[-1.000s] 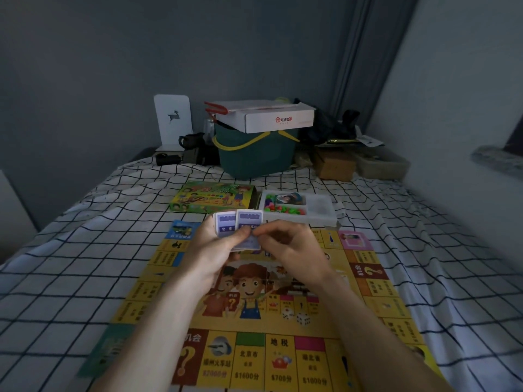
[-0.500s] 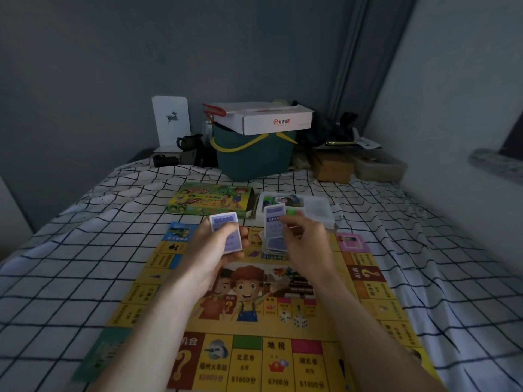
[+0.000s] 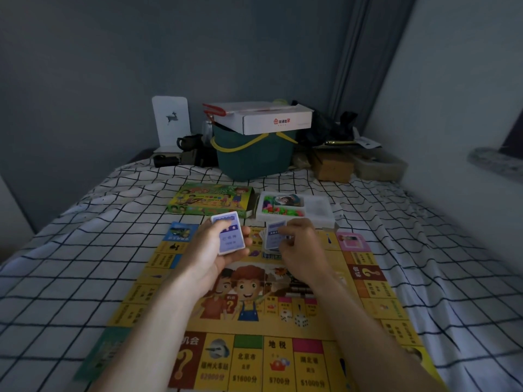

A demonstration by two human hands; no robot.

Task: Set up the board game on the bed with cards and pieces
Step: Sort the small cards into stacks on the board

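A stack of cards (image 3: 229,233) is held in the left hand (image 3: 210,257), cupped in the palm with the thumb laid along its near edge and the fingers curled round its far side, the printed face turned upward. Just to the right of it, a single card (image 3: 275,235) is pinched between the thumb and fingers of the right hand (image 3: 301,246), its lower edge brought down onto a small fan of cards (image 3: 263,236) lying on the board; whether the card is already resting on them cannot be told. Both hands are raised over the far half of the game board (image 3: 252,301), which is spread flat on the checked bedsheet (image 3: 85,264) beneath the forearms. Nearer than the right hand, two white dice (image 3: 294,318) are seen lying on the board's middle picture, close together. Beyond the left hand, the green game box (image 3: 210,199) is laid flat on the sheet, and beyond the right hand a white tray (image 3: 295,208) is set just beside that box, with bright small pieces (image 3: 280,211) gathered in its left compartments. Farther off, behind both, a dark green basket (image 3: 254,157) with a yellow handle is stood at the head of the bed, and a white carton (image 3: 271,117) is rested across its top.
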